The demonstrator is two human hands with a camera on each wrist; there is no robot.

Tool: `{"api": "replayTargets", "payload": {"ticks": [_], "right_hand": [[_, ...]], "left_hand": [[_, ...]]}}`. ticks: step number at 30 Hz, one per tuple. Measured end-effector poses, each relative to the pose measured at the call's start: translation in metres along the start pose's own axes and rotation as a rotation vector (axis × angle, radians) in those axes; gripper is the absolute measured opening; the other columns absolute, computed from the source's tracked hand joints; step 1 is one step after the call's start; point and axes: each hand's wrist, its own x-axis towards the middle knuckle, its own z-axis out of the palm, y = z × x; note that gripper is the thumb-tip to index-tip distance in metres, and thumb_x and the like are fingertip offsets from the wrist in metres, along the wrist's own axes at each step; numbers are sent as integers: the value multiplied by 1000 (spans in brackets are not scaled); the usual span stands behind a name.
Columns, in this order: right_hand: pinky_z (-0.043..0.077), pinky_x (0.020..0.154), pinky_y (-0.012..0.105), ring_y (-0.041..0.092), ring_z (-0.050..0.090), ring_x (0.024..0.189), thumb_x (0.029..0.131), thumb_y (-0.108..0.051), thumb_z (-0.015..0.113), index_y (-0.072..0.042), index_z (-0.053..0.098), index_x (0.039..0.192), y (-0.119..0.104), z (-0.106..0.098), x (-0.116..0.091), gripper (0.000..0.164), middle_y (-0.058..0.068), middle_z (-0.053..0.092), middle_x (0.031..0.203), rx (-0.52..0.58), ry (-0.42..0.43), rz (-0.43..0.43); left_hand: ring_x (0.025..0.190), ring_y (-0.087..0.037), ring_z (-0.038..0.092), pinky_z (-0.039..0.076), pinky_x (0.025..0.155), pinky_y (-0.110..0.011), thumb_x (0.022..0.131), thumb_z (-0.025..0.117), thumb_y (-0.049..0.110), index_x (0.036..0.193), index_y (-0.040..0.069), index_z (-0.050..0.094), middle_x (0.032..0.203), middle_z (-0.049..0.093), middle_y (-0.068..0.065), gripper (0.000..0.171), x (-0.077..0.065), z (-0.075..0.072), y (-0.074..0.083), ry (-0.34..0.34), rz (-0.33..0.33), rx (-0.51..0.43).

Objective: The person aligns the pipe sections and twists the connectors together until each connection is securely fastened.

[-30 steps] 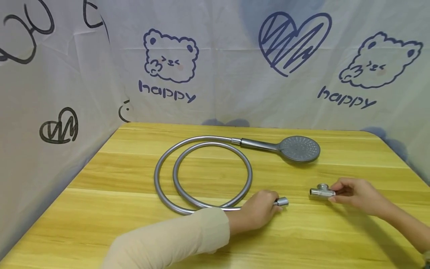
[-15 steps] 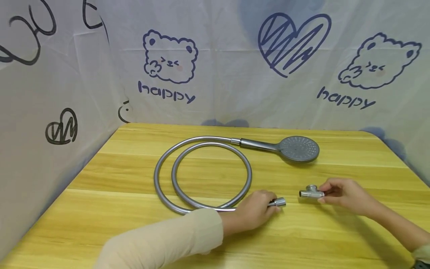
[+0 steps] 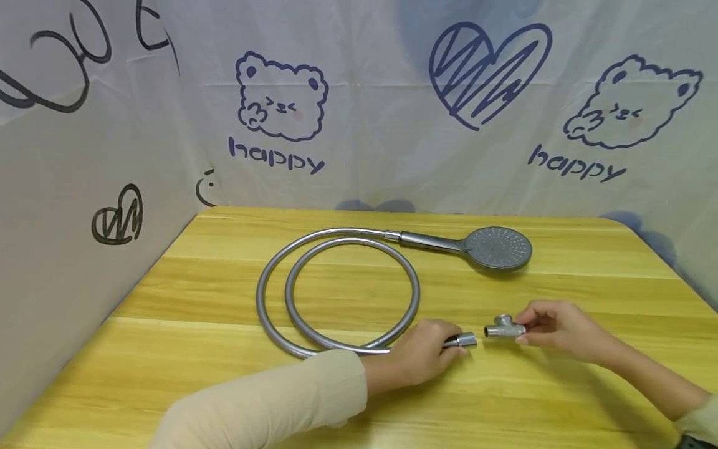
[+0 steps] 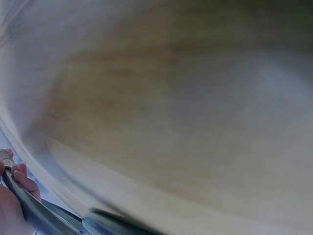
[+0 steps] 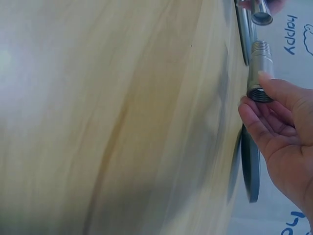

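Observation:
In the head view my left hand (image 3: 424, 352) grips a grey shower hose (image 3: 414, 280) just behind its chrome end nut (image 3: 467, 339), which points right. The hose lies in loops on the table and joins a shower head (image 3: 499, 248) at the back. My right hand (image 3: 563, 327) pinches a small metal tee fitting (image 3: 507, 328) between thumb and fingers. Its open end faces the nut across a small gap. The right wrist view shows threads on the fitting (image 5: 261, 63) and the nut (image 5: 261, 17) apart from it. In the left wrist view only part of the left hand (image 4: 14, 200) shows.
A wood-grain table (image 3: 185, 280) carries everything. White cloth (image 3: 381, 137) with drawn bears and hearts hangs behind it and along the left side. The shower head's handle (image 3: 432, 242) points left toward the hose.
My right hand has moved left with the tee fitting, bringing it close to the hose nut. My left hand has shifted only slightly left.

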Motion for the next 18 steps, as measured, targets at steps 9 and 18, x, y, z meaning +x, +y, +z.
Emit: {"api": "replayTargets", "payload": {"ticks": [9, 18], "right_hand": [[53, 63, 19, -2, 60, 77, 78, 3, 69, 7, 61, 91, -5, 8, 2, 16, -20, 63, 91, 66, -22, -37], [54, 63, 20, -1, 61, 77, 78, 2, 69, 6, 61, 92, -5, 14, 1, 16, -17, 64, 92, 66, -24, -50]], "left_hand": [[65, 3, 48, 38, 58, -5, 88, 63, 23, 97, 8, 68, 83, 67, 2, 18, -2, -1, 0, 19, 36, -23], [63, 1, 44, 35, 56, -5, 88, 64, 19, 96, 6, 68, 79, 66, 0, 16, -5, 1, -1, 1, 51, -46]]}}
